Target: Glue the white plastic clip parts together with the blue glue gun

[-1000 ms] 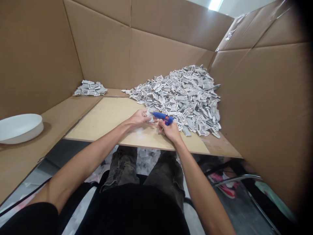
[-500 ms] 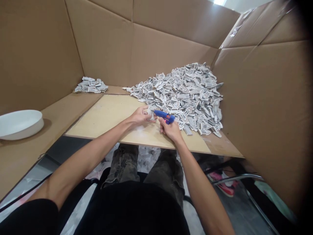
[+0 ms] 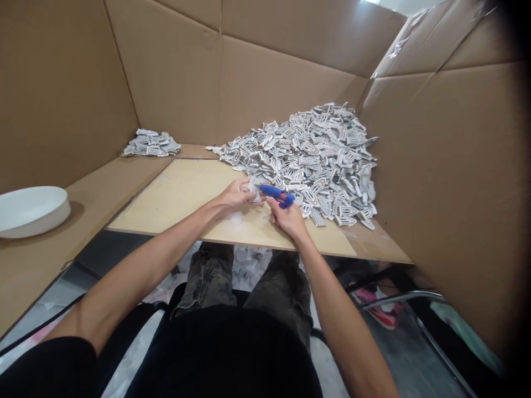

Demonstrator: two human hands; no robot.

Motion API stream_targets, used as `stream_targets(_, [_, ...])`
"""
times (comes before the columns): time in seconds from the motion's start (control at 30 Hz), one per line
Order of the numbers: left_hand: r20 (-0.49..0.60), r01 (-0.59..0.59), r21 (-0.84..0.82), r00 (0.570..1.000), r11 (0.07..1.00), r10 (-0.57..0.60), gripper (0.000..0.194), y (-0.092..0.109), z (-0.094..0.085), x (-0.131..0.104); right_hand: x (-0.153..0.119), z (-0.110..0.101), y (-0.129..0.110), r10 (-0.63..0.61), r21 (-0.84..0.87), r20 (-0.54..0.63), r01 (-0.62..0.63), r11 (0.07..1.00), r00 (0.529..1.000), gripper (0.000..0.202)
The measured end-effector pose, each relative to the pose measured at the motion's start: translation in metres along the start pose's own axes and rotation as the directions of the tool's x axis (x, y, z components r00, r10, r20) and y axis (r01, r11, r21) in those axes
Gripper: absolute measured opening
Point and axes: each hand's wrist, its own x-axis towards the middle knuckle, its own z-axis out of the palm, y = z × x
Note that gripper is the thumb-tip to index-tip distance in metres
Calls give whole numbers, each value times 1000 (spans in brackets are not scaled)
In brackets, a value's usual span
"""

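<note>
My right hand [image 3: 286, 216] is wrapped round a blue glue gun [image 3: 274, 193] with a small orange part and a red light. The gun's nozzle points left, at a small whitish piece [image 3: 254, 191] pinched in my left hand [image 3: 237, 194]. Whether the nozzle touches the piece I cannot tell. Both hands are just above a pale yellow board [image 3: 199, 179]. Right behind them rises a large heap of grey-white arch-shaped pieces [image 3: 311, 149] with slotted outlines.
A smaller pile of similar pieces [image 3: 151, 145] lies at the back left. On the left cardboard ledge stands a white bowl [image 3: 35, 213]. Tall cardboard walls [image 3: 290, 66] enclose the back and sides. Below the board's front edge, white scraps [image 3: 251, 268] lie around my legs.
The view has shifted slightly. My hands, the glue gun and the whitish piece keep nearly the same places relative to each other.
</note>
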Motion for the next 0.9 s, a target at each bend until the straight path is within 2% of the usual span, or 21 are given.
stream_targets(0.1, [-14,-11,30,1000,999,12,48,0,2,-1,1,1,4,-34,-24,13,34,999,999,57])
stream_targets(0.17, [-26,-29,68,999,997,31,46,-1,2,-2,3,1,5,-104,-79,17,105,991,994,51])
stream_targets(0.27, [-28,-81,139,996,987,86,47,-2,-1,-2,4,0,1,-242,-257,60,249,934,969,41])
stream_targets(0.33, [-13,-102,168,994,981,105,50,-4,-3,-1,1,3,-3,-287,-426,94,299,854,953,32])
stream_targets(0.43, [-16,-94,170,995,981,98,55,-9,-6,0,-5,10,-5,-314,-649,68,281,707,947,16])
stream_targets(0.53, [-81,-59,145,994,988,71,55,-17,-7,3,-8,14,-2,-372,-723,-79,204,660,925,19])
stream_targets(0.6, [-133,-44,172,989,984,68,51,-20,-9,6,-7,12,2,-422,-700,-151,204,684,894,19])
stream_targets(0.7, [-166,-95,329,974,940,156,37,-18,-15,10,-4,5,6,-445,-574,-146,291,766,883,25])
stream_targets(0.8, [-196,-138,461,948,877,252,19,-11,-20,12,0,0,7,-344,-329,-150,282,901,927,41])
stream_targets(0.9, [-254,-89,461,940,883,228,13,-3,-18,10,0,-1,6,-164,-95,-137,152,984,977,53])
